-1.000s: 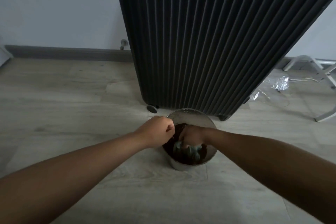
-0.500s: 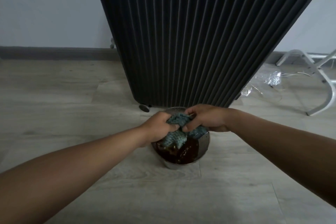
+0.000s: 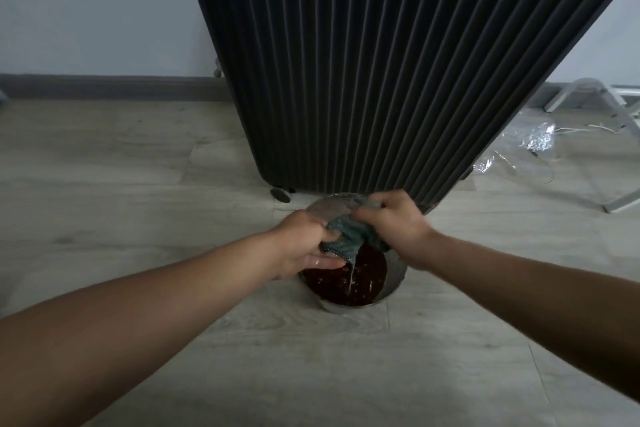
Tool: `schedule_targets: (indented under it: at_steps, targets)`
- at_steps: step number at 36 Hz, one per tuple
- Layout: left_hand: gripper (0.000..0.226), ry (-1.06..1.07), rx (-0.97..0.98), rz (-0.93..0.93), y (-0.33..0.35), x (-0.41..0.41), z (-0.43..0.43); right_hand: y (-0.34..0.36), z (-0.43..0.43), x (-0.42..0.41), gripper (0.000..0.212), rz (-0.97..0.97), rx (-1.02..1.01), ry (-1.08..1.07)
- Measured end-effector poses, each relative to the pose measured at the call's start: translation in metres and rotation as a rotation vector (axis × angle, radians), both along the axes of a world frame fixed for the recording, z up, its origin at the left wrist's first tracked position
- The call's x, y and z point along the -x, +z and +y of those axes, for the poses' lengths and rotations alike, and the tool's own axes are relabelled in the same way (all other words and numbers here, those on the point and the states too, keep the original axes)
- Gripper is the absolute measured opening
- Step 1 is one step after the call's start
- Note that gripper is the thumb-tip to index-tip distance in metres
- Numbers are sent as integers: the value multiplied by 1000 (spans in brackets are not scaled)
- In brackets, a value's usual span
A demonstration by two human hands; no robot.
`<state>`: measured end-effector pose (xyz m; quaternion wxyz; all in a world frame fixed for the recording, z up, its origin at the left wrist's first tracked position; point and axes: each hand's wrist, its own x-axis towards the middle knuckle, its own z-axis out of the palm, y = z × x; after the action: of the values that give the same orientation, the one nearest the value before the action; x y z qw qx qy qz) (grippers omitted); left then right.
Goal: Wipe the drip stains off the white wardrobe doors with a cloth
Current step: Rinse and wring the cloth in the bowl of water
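Blue-grey woven cloth [image 3: 346, 240] twisted above round metal bowl [image 3: 393, 284]
Left hand [image 3: 304, 248] and right hand [image 3: 398, 222] both clench it, dripping.

- Two bare hands are showing: one left hand [image 3: 304, 248] and one right hand [image 3: 398, 222].
- One wet blue-grey woven cloth [image 3: 346, 243] is being gripped between them.
- One round steel bowl [image 3: 325, 206] of dark liquid is sitting on the floor.
- One tall black ribbed suitcase [image 3: 381, 62] is standing behind it, with one small black wheel [image 3: 280, 193] plainly showing.
- One crumpled clear plastic sheet [image 3: 533, 142] is lying at the right.
- One white metal frame [image 3: 585, 94] is standing there too.
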<state>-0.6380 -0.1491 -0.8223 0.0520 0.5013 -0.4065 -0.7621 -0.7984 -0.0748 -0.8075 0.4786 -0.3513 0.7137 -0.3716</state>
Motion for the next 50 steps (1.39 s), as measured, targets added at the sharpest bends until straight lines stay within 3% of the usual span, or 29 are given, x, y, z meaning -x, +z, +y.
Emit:
schedule_targets:
  at_steps: [2, 6, 9, 13, 19, 23, 32, 36, 39, 41, 47, 50]
  targets:
    - [20, 25, -1, 25, -1, 4, 6, -6, 9, -21, 4, 47, 50, -25]
    - [27, 4, 37, 52, -2, 7, 23, -18, 16, -51, 21, 2, 91, -150]
    - [33, 8, 15, 106, 1, 8, 28, -22, 14, -60, 18, 59, 104, -147]
    - [42, -16, 74, 41, 3, 5, 24, -24, 5, -65, 52, 260, 70, -157]
    - [48, -104, 138, 11, 4, -2, 11, -34, -19, -61, 57, 199, 17, -250]
    - [36, -125, 140, 52, 6, -7, 3, -34, -33, -53, 60, 80, -28, -297]
    - [21, -241, 124, 80, 12, -12, 6, -33, -41, -27, 56, 132, -115, 0]
    - [25, -458, 310, -16, 19, -17, -1, -21, -35, -20, 61, 144, -165, 115]
    - [29, -696, 504, -138, 23, -21, -6, -20, -15, -6, 48, -36, -203, 153]
    - [28, -738, 591, -187, 21, -24, -10, -18, -4, 4, 39, -148, -226, 162]
    - [18, -380, 521, -174, -1, -23, -20, -14, 8, 9, 62, -713, -338, 29]
    - [19, -176, 457, -147, -3, -17, -24, -15, 6, 9, 58, -838, -355, -25]
